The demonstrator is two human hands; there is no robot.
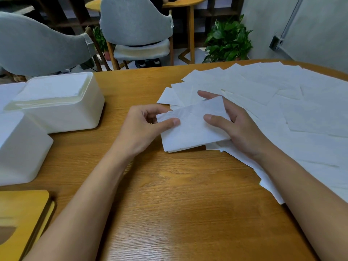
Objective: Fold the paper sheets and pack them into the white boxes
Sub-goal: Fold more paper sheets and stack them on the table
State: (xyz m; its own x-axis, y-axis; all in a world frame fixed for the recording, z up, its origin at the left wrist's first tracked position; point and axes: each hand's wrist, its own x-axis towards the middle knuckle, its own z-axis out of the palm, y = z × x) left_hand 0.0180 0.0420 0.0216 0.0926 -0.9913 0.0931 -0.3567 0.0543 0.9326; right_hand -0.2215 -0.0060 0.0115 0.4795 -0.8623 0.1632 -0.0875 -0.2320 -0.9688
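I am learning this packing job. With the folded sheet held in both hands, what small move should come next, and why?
Probably carry the folded sheet left to the open white box and lay it on the stack inside. Its lower edge already shows layers, and the left hand and right hand both pinch it.

Well beyond the fingers [208,95] of your right hand [239,130], a leafy potted plant [228,40] stands on the pale floor [190,55], beside a grey wall [316,34] that carries a slanted metal conduit [291,21]. Past the fingers of your left hand [141,129], a grey upholstered chair [135,21] shows you its back. Another grey chair [37,44] sits further left. Behind them stand a second wooden table [185,2] and dark shelving [207,14]. The light is soft and even.
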